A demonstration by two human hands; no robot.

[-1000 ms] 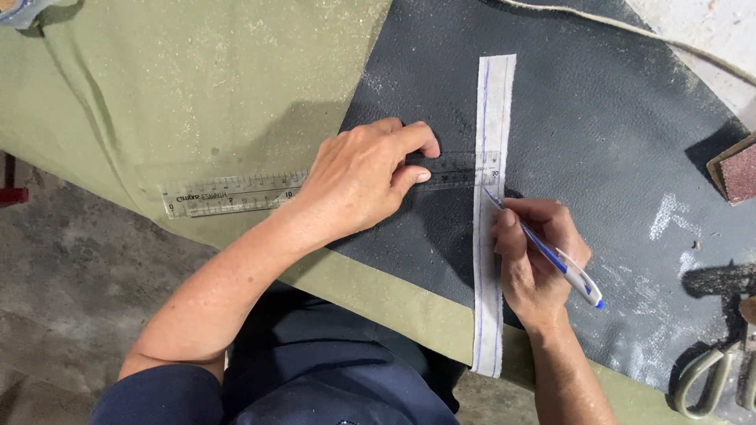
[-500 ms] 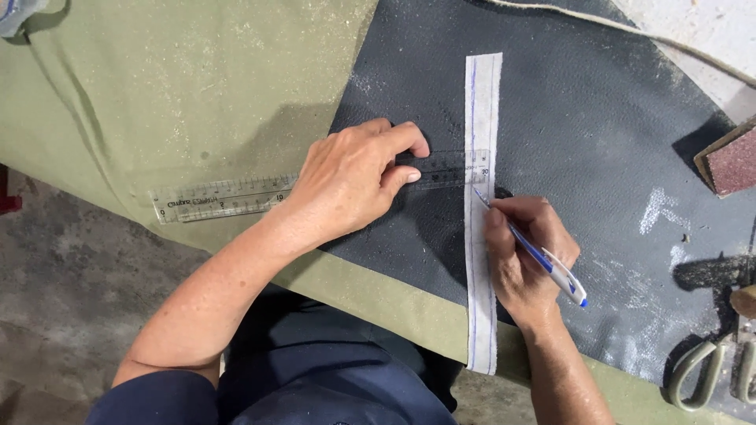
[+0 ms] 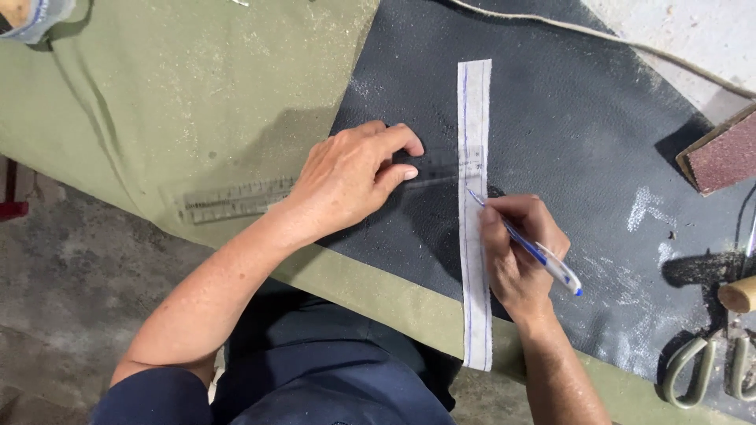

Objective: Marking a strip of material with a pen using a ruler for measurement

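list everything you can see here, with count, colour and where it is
strip: 1, white with a blue line along it, lying lengthwise on the dark sheet, under the ruler's end
ruler: 1, clear, across the green cloth and dark sheet
pen: 1, blue and white, tip on the strip
dark sheet: 1, black, textured, centre and right
green cloth: 1, olive, left and under the sheet
sanding block: 1, reddish brown, right edge
scissors: 1, greenish handles, lower right
cord: 1, pale, top right
left hand: pressing down on the ruler
right hand: holding the pen
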